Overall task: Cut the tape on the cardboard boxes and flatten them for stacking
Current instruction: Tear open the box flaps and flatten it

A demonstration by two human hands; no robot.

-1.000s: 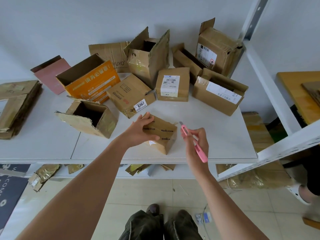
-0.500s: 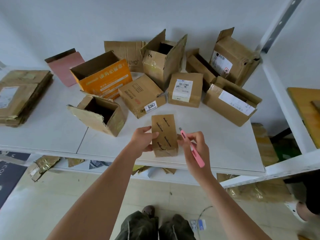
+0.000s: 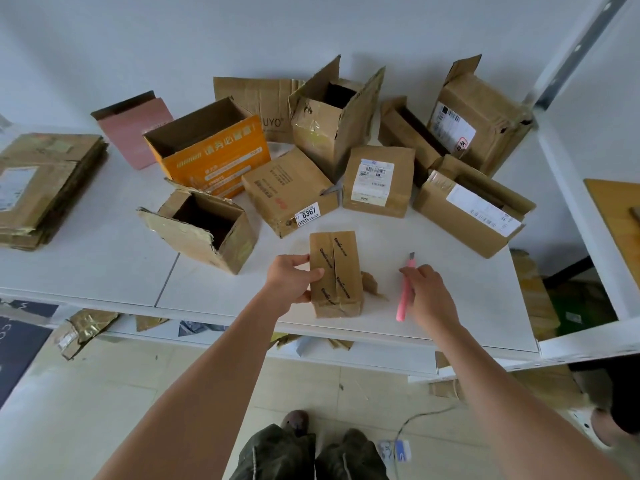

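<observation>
A white table [image 3: 104, 265] is loaded with cardboard. Behind the work area, an open torn box [image 3: 204, 230] is noted at left, an orange box [image 3: 214, 157] behind it, a box labelled 6367 [image 3: 287, 192] directly beyond, and a labelled box [image 3: 379, 181] to its right. A stack of flattened boxes [image 3: 45, 188] lies at far left.

The small box [image 3: 335, 273] stands near the front edge, upright, its top flaps closed along a centre seam with printed tape; its lower edge is creased. It is gripped at the left side by the left hand [image 3: 291, 280]. A pink knife [image 3: 406, 289], blade out, is held in the right hand [image 3: 427, 294], just right of the box and apart from it.
</observation>
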